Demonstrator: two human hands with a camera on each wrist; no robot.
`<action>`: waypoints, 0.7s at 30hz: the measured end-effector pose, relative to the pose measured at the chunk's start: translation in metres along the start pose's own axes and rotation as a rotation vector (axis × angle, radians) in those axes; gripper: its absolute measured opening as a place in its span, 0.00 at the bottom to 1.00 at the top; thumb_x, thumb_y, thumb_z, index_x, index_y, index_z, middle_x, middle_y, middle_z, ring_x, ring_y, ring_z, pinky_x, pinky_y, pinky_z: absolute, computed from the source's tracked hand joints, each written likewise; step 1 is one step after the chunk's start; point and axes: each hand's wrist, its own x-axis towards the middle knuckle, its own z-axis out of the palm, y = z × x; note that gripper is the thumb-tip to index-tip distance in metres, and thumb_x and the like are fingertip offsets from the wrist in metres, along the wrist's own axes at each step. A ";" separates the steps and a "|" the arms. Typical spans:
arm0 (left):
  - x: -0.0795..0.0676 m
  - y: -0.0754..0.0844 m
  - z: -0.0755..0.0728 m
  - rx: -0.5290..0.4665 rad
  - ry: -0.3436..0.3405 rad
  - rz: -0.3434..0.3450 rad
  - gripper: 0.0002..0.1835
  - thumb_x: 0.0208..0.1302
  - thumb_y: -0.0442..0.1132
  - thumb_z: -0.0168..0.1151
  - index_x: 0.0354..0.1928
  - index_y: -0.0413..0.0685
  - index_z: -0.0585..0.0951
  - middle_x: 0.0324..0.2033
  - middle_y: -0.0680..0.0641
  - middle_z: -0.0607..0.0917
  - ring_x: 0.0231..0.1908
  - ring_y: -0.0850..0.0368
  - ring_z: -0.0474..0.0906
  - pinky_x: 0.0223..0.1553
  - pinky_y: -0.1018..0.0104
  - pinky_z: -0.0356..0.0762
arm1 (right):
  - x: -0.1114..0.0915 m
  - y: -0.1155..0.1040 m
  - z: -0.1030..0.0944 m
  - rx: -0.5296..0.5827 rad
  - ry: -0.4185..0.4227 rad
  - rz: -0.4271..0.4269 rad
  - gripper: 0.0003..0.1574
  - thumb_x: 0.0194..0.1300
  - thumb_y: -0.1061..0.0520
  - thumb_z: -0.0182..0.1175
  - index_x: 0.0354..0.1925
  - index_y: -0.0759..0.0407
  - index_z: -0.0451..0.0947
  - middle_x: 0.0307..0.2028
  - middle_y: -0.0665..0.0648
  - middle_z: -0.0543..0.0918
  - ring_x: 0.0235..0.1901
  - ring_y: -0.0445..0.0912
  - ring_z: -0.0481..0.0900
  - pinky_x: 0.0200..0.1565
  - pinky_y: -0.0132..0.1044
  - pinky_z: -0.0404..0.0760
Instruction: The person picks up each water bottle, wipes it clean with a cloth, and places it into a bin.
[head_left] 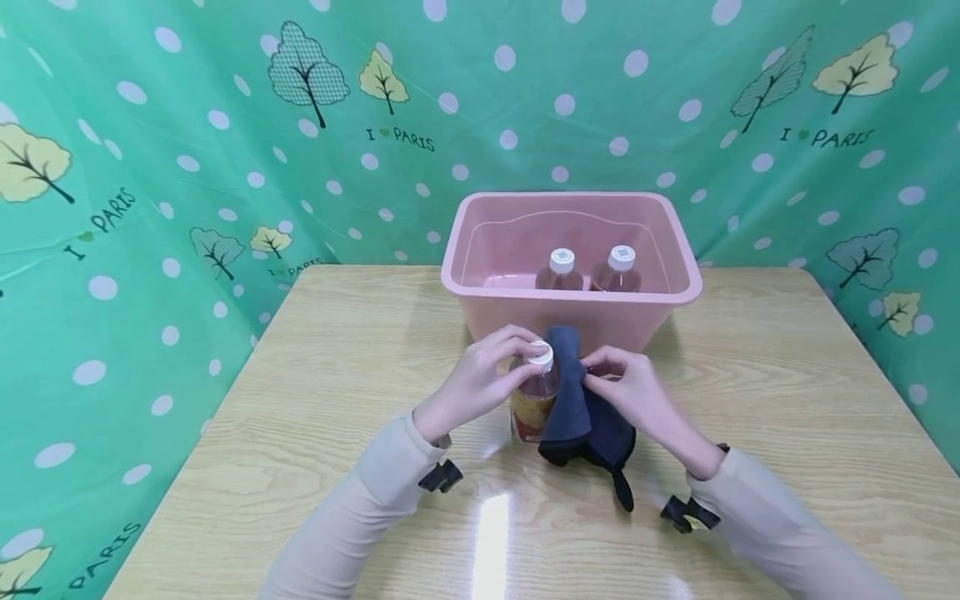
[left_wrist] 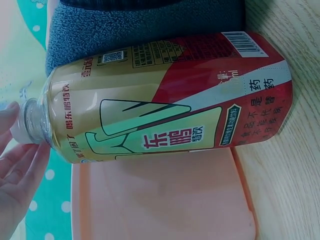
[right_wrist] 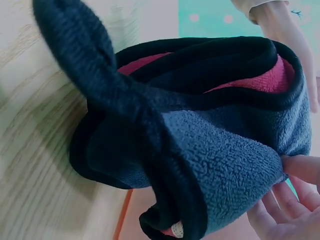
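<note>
My left hand (head_left: 491, 372) grips the white cap of a drink bottle (left_wrist: 175, 100) between thumb and fingers. The bottle has a gold and red label and stands upright on the table, in front of a pink bin. Close on its right is a folded dark blue towel (head_left: 567, 400) with black edging, a hanging loop and pink showing inside its folds in the right wrist view. My right hand (head_left: 633, 392) pinches the towel's upper right side between thumb and fingers, and the towel overlaps the bottle's edge in the head view.
The pink bin (head_left: 572, 297) stands at the back of the wooden table (head_left: 360, 358). Inside it are two white-capped bottles, one in the middle (head_left: 561, 265) and one to the right (head_left: 621, 265). A green dotted curtain (head_left: 480, 142) hangs behind the table.
</note>
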 end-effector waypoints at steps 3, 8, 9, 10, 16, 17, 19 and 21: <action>0.000 0.000 0.001 -0.003 0.003 0.005 0.09 0.50 0.31 0.65 0.35 0.38 0.80 0.35 0.45 0.80 0.40 0.58 0.76 0.45 0.74 0.71 | 0.001 0.004 0.001 -0.012 -0.001 0.004 0.07 0.51 0.74 0.57 0.33 0.72 0.77 0.32 0.64 0.80 0.31 0.36 0.76 0.36 0.33 0.78; 0.000 0.000 0.001 -0.011 0.000 0.003 0.09 0.50 0.31 0.64 0.35 0.38 0.80 0.36 0.45 0.80 0.40 0.58 0.76 0.45 0.74 0.71 | 0.002 0.009 0.004 -0.011 -0.012 0.020 0.07 0.51 0.75 0.56 0.31 0.72 0.76 0.31 0.65 0.80 0.29 0.39 0.77 0.34 0.32 0.78; 0.000 0.001 0.001 -0.012 -0.001 0.002 0.09 0.50 0.31 0.64 0.35 0.38 0.80 0.36 0.45 0.80 0.40 0.59 0.76 0.45 0.74 0.71 | 0.002 0.011 0.005 -0.015 -0.015 0.023 0.07 0.50 0.75 0.56 0.31 0.72 0.76 0.31 0.64 0.81 0.29 0.41 0.77 0.34 0.31 0.77; 0.000 0.001 0.001 -0.011 -0.004 0.000 0.09 0.50 0.31 0.64 0.35 0.38 0.80 0.36 0.45 0.80 0.40 0.59 0.76 0.45 0.74 0.71 | 0.002 0.012 0.006 -0.017 -0.018 0.025 0.06 0.50 0.75 0.56 0.30 0.72 0.76 0.30 0.64 0.81 0.29 0.41 0.77 0.33 0.30 0.77; 0.000 0.000 0.001 -0.009 -0.004 -0.006 0.09 0.50 0.31 0.64 0.36 0.38 0.80 0.36 0.45 0.80 0.40 0.59 0.75 0.45 0.74 0.71 | 0.000 0.019 0.010 -0.047 -0.037 0.008 0.06 0.48 0.77 0.56 0.28 0.72 0.75 0.27 0.64 0.80 0.28 0.47 0.78 0.33 0.34 0.78; 0.000 0.001 0.001 -0.009 -0.002 -0.005 0.09 0.50 0.31 0.64 0.36 0.38 0.80 0.36 0.45 0.80 0.39 0.59 0.75 0.45 0.74 0.71 | -0.001 0.020 0.011 -0.051 -0.040 0.004 0.06 0.47 0.77 0.56 0.28 0.72 0.75 0.27 0.64 0.80 0.27 0.48 0.78 0.33 0.35 0.78; 0.000 0.001 0.001 -0.006 -0.002 -0.005 0.09 0.50 0.31 0.64 0.36 0.38 0.80 0.37 0.45 0.80 0.39 0.59 0.75 0.45 0.74 0.71 | -0.001 0.023 0.013 -0.062 -0.045 0.005 0.06 0.47 0.77 0.56 0.28 0.72 0.75 0.27 0.64 0.80 0.27 0.48 0.78 0.32 0.34 0.77; 0.000 0.001 0.001 -0.002 -0.001 -0.003 0.09 0.50 0.31 0.64 0.36 0.38 0.80 0.37 0.45 0.80 0.40 0.59 0.75 0.45 0.74 0.71 | -0.001 0.026 0.015 -0.065 -0.057 0.007 0.07 0.47 0.77 0.56 0.27 0.72 0.75 0.26 0.64 0.80 0.26 0.47 0.78 0.31 0.32 0.77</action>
